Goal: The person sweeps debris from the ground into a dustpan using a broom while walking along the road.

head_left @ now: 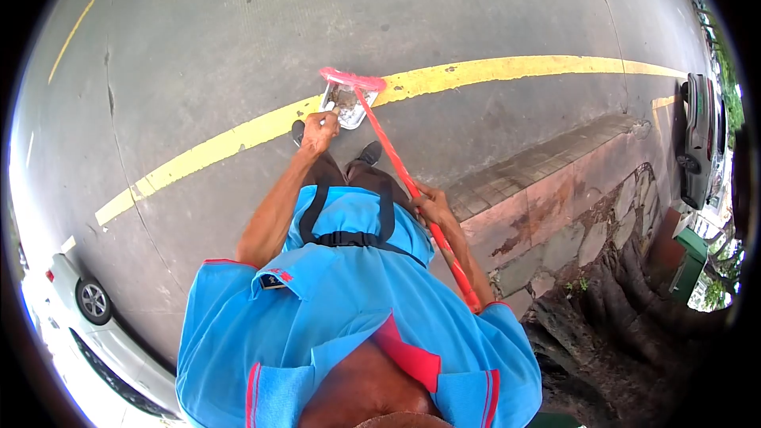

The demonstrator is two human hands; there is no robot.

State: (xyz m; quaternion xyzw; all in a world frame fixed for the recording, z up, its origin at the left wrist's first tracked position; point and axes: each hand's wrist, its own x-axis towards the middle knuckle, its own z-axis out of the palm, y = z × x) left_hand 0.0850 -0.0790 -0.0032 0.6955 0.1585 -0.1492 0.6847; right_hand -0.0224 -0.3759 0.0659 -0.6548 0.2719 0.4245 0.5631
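Note:
My left hand is closed around the upright handle of a white dustpan, just ahead of my feet. Grey-brown debris lies in the pan. A broom with a red stick slants across my right side, and my right hand is wrapped round that stick partway up. The pink broom head is at the far edge of the dustpan, over the yellow line; whether its bristles touch the ground I cannot tell.
A painted yellow line curves across the grey pavement. On the right runs a low stone-faced kerb wall with thick tree roots beside it. A white car stands at lower left, a parked car and a green bin at right.

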